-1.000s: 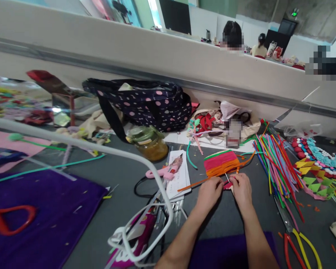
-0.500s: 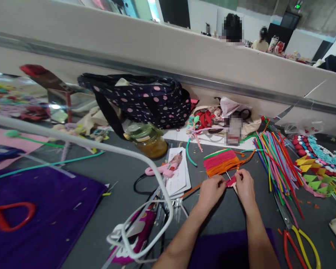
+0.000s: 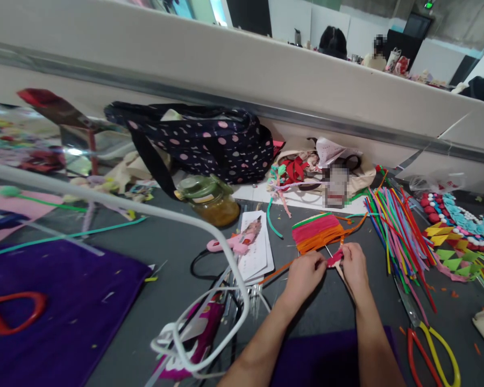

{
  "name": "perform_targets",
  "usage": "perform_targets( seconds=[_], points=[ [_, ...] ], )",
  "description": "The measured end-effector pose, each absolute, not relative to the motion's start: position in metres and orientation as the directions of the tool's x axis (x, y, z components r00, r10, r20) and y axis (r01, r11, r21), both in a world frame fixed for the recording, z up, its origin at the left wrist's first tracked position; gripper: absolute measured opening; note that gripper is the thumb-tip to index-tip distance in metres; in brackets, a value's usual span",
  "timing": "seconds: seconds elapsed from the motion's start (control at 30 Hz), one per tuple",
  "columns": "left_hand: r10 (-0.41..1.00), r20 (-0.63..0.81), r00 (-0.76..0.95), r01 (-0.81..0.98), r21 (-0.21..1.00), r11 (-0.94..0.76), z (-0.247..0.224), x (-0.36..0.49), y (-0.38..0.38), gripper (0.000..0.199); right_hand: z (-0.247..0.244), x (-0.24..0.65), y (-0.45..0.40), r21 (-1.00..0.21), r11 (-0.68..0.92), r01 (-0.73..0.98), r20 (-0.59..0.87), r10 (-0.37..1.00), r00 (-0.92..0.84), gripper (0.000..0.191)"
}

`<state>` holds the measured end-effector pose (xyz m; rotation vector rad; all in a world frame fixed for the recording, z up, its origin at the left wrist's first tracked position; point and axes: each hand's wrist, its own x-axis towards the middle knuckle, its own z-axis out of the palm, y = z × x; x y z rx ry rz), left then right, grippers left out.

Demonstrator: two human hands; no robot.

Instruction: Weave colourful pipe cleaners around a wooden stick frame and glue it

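Note:
My left hand pinches the left end of a small magenta strip. At the strip's other end, my right hand has its fingers closed on it. A pale strand hangs from the piece beside the right wrist. Just beyond the hands lies a striped panel of pipe cleaners, green and white at the far edge, then pink, then orange. A thin metal rod shows between the panel and the magenta piece. Orange pipe cleaners trail from the panel's right side.
Right of the hands are loose pipe cleaners and red-and-yellow-handled scissors. A pink glue gun lies on papers at left. A white cable arches across the left foreground. Behind stand a jar and a dotted bag.
The magenta strip has tilted up at its right end, and more of the pale strand shows under it. The hands have barely moved; the view has shifted slightly.

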<state>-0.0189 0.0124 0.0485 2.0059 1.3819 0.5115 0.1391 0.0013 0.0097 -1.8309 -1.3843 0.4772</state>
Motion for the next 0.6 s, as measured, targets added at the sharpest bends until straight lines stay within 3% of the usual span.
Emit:
perform_targets(
  seconds=[0.3, 0.6],
  points=[
    [0.917, -0.049, 0.395, 0.652, 0.719, -0.243, 0.0444, -0.0187, 0.0134, 0.024, 0.0099, 0.1435, 0.0023, -0.805, -0.133, 0.578, 0.1, 0.931, 0.352, 0.02],
    [0.923, -0.084, 0.375, 0.624, 0.759, -0.185, 0.0434, -0.019, 0.0155, 0.024, 0.0031, 0.1436, 0.0037, -0.826, -0.135, 0.547, 0.09, 0.927, 0.365, 0.025]
  ],
)
